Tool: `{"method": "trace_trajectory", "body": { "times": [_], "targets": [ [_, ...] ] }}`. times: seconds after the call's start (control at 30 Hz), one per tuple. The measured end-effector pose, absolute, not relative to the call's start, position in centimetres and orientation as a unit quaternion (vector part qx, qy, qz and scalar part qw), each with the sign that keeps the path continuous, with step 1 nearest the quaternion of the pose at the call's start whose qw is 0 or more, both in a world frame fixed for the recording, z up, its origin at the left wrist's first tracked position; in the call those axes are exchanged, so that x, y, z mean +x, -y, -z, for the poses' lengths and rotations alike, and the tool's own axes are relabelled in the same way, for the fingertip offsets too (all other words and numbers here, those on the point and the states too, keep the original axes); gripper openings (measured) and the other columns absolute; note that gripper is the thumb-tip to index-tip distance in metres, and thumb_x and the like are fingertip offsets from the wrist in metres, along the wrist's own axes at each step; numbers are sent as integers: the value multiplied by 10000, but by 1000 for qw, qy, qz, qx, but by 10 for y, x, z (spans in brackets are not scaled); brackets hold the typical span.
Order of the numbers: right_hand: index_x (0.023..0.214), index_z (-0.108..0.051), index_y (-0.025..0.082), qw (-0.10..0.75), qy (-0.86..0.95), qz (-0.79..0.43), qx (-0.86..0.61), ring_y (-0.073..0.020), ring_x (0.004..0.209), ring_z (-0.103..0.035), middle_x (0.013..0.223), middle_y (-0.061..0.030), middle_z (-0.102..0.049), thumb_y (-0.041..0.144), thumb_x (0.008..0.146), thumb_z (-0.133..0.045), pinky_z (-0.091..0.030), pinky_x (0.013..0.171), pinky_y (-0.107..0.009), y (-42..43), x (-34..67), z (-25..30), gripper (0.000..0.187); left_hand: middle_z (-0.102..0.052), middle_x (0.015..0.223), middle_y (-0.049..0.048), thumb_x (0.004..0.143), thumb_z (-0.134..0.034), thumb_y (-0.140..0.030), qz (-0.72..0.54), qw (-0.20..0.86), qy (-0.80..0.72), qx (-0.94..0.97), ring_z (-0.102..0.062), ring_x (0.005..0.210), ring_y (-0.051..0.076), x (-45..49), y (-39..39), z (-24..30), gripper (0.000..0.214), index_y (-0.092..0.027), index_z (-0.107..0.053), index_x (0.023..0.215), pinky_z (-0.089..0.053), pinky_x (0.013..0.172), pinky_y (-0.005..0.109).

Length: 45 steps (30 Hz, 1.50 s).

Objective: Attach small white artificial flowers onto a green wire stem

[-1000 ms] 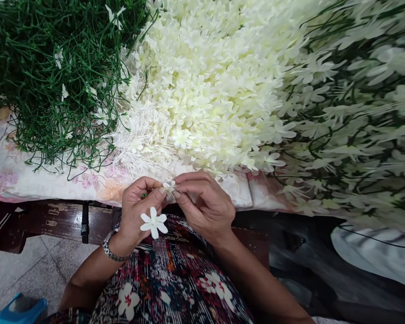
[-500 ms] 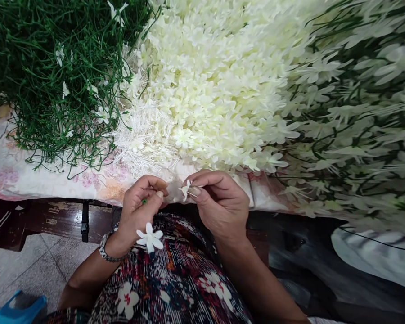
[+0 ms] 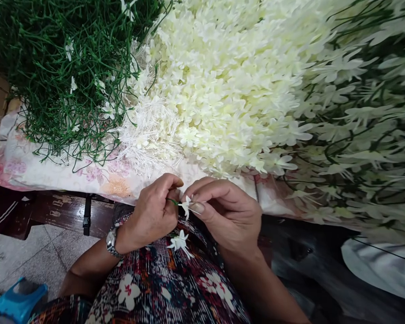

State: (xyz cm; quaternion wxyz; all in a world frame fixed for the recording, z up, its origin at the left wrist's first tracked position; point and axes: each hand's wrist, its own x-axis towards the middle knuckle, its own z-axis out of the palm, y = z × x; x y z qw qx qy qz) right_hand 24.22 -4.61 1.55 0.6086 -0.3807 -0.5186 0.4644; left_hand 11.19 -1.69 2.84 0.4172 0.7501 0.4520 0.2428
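My left hand is closed around a thin green plastic stem, whose tip points right. Between the thumb and forefinger of my right hand is a small white artificial flower. The stem's tip meets this flower or lies right beside it; how far it goes in cannot be seen. Below my left hand hangs a second white flower, its petals turned down to the right. Its link to the held stem is hidden by the hand.
A floral-covered table bears a heap of green stems at left, white thread-like pieces, and a large pile of white petals. Finished-looking flowers on stems lie at right. A blue plastic object is on the floor.
My left hand has turned over and moved right, bringing the stem to the flower in my right hand. The hanging flower has swung right and down. The view has shifted slightly.
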Motion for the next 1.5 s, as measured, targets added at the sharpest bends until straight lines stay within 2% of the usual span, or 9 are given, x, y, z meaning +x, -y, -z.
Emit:
{"method": "trace_trajectory", "body": {
  "times": [0.23, 0.43, 0.67, 0.9, 1.27, 1.5],
  "targets": [
    [818, -568, 187, 610, 549, -388, -419, -95, 712, -555, 761, 7, -586, -8, 687, -547, -452, 608, -240, 49, 243, -12, 236, -524, 692, 1, 659, -382, -28, -218, 367, -460, 779, -472, 610, 116, 116, 18, -28, 237, -173, -439, 838, -396, 545, 230],
    [838, -574, 184, 607, 589, -300, -442, -114, 712, -563, 757, 0, -589, -22, 658, -561, -446, 607, -264, 52, 242, -8, 274, -547, 751, 28, 644, -384, -45, -221, 350, -455, 788, -510, 671, 143, 117, 22, -28, 264, -165, -433, 875, -428, 594, 271],
    [822, -576, 193, 614, 578, -284, -456, -121, 684, -567, 738, -2, -590, -8, 662, -561, -444, 570, -265, 51, 243, -3, 258, -491, 662, -8, 747, -379, -71, -330, 408, -386, 759, -463, 564, 83, 107, 26, -29, 148, -154, -446, 849, -387, 513, 199],
    [829, -569, 181, 639, 568, -283, -435, -124, 675, -574, 740, -13, -601, -9, 662, -555, -450, 558, -263, 53, 241, -1, 254, -555, 695, -1, 788, -452, -93, -402, 428, -375, 718, -502, 600, 72, 107, 28, -17, 109, -156, -520, 846, -401, 549, 182],
    [844, -553, 207, 638, 581, -213, -458, -138, 667, -577, 703, -9, -588, 22, 664, -564, -471, 557, -283, 52, 234, 5, 258, -568, 669, 13, 804, -476, -186, -437, 492, -419, 626, -519, 582, 83, 112, 32, -11, 85, -153, -555, 809, -420, 522, 192],
    [877, -543, 199, 594, 633, -200, -454, -132, 708, -570, 760, -21, -588, 25, 662, -571, -476, 558, -263, 48, 237, 3, 278, -527, 624, -12, 810, -486, -259, -425, 595, -413, 543, -475, 524, 60, 112, 28, -9, 115, -149, -519, 799, -395, 483, 170]
  ]
}}
